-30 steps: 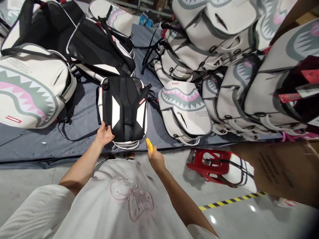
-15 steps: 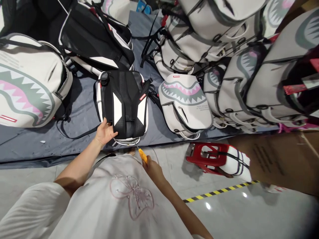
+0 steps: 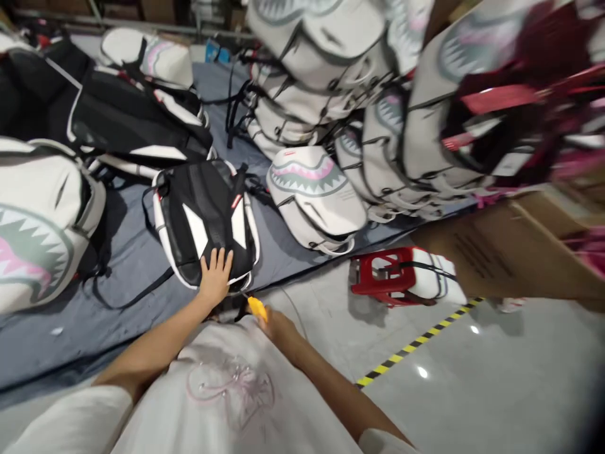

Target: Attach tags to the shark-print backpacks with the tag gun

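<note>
A black-backed backpack (image 3: 208, 208) with white trim and white strap panels lies back panel up in front of me. My left hand (image 3: 215, 277) rests on its near end, fingers spread and lying flat. Just off that near edge, my right hand (image 3: 276, 325) is closed around a yellow-handled tool (image 3: 258, 308) with a thin tip pointing toward the backpack. The tool's kind is too blurred to make out. To the right lies a pale backpack (image 3: 316, 195) with a pink and grey shark-mouth print.
A grey cloth (image 3: 127, 271) covers the work surface. More backpacks stand stacked at the back right (image 3: 326, 69), and another shark-print backpack (image 3: 38, 233) lies at left. A red stool (image 3: 385, 276) and a cardboard box (image 3: 496, 252) are on the floor side at right.
My left hand has gone from gripping the backpack's near left edge to lying flat on it. The backpack has turned slightly. My view has shifted, and the yellow-handled tool stays in my right hand.
</note>
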A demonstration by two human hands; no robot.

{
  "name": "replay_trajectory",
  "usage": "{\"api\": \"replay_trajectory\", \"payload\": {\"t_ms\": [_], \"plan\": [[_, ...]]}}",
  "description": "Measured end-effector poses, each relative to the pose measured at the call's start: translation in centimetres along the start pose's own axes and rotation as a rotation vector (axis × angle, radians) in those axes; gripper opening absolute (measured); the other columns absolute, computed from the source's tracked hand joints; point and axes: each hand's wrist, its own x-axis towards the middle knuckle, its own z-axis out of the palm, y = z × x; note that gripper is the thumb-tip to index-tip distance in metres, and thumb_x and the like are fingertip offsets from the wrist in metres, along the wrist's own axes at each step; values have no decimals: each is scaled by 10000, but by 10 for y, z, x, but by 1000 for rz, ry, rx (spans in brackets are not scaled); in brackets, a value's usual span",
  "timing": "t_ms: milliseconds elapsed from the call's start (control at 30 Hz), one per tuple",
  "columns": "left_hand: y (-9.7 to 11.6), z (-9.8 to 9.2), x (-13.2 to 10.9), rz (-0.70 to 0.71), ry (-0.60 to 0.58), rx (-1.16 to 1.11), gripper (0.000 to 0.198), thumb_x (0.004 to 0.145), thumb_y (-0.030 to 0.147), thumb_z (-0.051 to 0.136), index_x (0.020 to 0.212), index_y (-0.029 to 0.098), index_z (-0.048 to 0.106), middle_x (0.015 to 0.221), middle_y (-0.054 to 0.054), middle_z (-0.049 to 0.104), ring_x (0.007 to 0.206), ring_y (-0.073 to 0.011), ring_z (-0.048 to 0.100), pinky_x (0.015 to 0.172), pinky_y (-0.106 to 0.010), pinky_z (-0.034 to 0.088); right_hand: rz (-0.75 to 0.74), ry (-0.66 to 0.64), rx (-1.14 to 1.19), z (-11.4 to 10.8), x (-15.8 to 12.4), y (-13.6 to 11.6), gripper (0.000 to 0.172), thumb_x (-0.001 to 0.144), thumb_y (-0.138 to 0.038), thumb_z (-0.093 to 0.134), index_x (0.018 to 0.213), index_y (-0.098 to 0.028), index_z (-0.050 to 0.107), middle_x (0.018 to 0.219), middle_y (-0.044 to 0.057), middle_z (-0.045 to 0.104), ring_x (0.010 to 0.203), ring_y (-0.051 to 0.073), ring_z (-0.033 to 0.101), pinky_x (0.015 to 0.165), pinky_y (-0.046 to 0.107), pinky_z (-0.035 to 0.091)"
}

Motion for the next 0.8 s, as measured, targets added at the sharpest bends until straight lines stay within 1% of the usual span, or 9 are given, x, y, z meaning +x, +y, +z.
{"api": "replay_trajectory", "payload": {"t_ms": [100,167,267,400,500,567,700,733,800], "plan": [[0,13,33,-24,36,-91,687,798,90,543,1475,121,435,1469,-190,497,1424,-382,363,1126,-622,292,2,75,121,10,8,12,354,966,-310,454,1241,-120,571,1126,154,713,1008,252,688,754,286,448],[4,2,57,-77,115,-292,545,825,104,525,1365,159,579,1355,-151,615,1326,-348,506,1082,-543,401,-57,198,201,14,10,17,333,949,-298,472,1214,-120,566,1069,146,724,935,237,705,696,269,441],[20,-44,81,-202,348,-718,326,827,264,636,1137,203,716,1177,-109,717,1135,-317,644,995,-452,493,-172,436,239,14,1,15,294,966,-307,403,1143,-127,555,918,126,728,807,232,704,634,271,421],[34,-95,88,-405,716,-1081,269,809,418,661,952,193,693,893,-41,725,877,-241,671,823,-358,548,-334,632,138,10,-18,6,336,932,-322,395,1189,-146,522,871,110,705,781,244,678,649,286,437],[36,-74,68,-538,840,-1131,297,850,421,578,1023,191,649,936,-50,705,878,-218,654,829,-353,544,-385,614,76,10,-18,11,370,896,-321,433,1214,-148,511,890,109,714,757,236,672,643,282,439],[37,-40,38,-525,618,-1111,311,859,426,543,1032,193,658,965,-84,717,917,-245,668,879,-396,538,-329,539,67,11,-13,21,334,913,-321,421,1180,-151,528,885,103,725,749,225,678,636,271,430],[35,4,-33,-191,-148,-1009,321,865,440,548,1014,211,718,955,-113,756,906,-299,714,833,-430,573,-87,324,73,17,-6,49,295,972,-328,388,1135,-161,568,913,102,739,794,222,701,639,260,428],[33,3,-43,-97,-189,-931,340,881,429,541,1096,227,711,1049,-112,750,987,-300,705,874,-435,566,-36,280,79,19,-5,57,297,977,-319,390,1152,-161,570,929,105,740,822,228,706,649,263,432],[24,-7,-47,28,-69,-662,456,884,382,563,1322,261,605,1353,-117,622,1273,-316,564,1046,-488,468,36,227,91,23,-3,71,310,982,-300,385,1188,-156,566,953,114,738,870,243,710,669,276,440]]}}
